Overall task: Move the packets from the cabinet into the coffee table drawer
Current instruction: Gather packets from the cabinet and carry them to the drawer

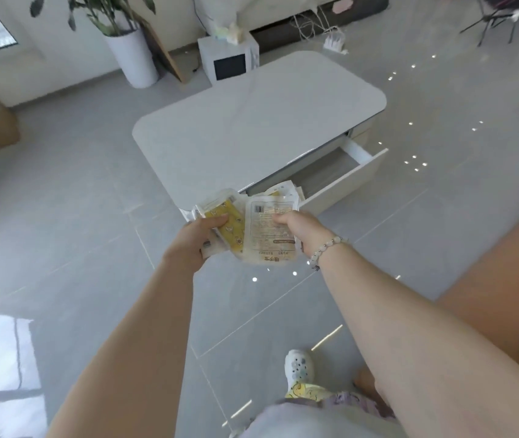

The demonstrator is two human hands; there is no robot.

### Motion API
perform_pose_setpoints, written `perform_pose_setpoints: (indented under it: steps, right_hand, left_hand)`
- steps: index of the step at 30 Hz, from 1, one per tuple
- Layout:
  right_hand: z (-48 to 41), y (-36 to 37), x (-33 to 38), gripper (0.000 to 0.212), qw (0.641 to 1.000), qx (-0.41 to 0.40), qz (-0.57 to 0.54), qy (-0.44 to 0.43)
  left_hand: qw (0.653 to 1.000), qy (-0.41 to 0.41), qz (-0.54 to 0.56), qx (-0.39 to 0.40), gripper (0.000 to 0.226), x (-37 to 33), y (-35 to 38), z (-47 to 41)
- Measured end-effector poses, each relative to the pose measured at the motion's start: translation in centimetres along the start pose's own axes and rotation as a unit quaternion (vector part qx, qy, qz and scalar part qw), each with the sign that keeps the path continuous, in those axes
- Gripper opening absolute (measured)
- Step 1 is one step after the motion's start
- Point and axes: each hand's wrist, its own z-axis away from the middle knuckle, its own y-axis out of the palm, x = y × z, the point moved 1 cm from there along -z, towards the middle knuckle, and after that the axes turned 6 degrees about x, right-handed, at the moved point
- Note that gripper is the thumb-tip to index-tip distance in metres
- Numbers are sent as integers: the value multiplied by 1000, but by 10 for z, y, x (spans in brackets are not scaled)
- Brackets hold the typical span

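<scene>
Two arms stretch forward and down over the grey floor (77, 216), the hands together gripping a fanned bunch of packets (283, 194) in the air, just in front of the open drawer (346, 181) under the white tabletop (251, 121). The left hand (198, 238) lays its thumb across a yellow packet (232, 230). The right hand (299, 230), with a bead bracelet (324, 248) at the wrist, pinches a white printed packet (267, 245).

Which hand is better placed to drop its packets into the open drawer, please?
Right hand, probably: it holds its white packet closer to the open drawer than the left hand does.
</scene>
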Motion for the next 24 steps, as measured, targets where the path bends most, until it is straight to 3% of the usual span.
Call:
perform_pose_setpoints:
  steps: [4, 9, 24]
  right_hand:
    - [-22, -43, 19, 49, 1000, -9, -1, 7]
    - [-47, -93, 41, 36, 1000, -17, -10, 0]
    - [-118, -196, 70, 20, 990, -86, -109, 19]
  left_hand:
    - [1000, -17, -3, -3, 18, -15, 39, -38]
    - [1000, -22, -11, 14, 16, -28, 83, -76]
    - [991, -68, -72, 93, 10, -67, 181, -196]
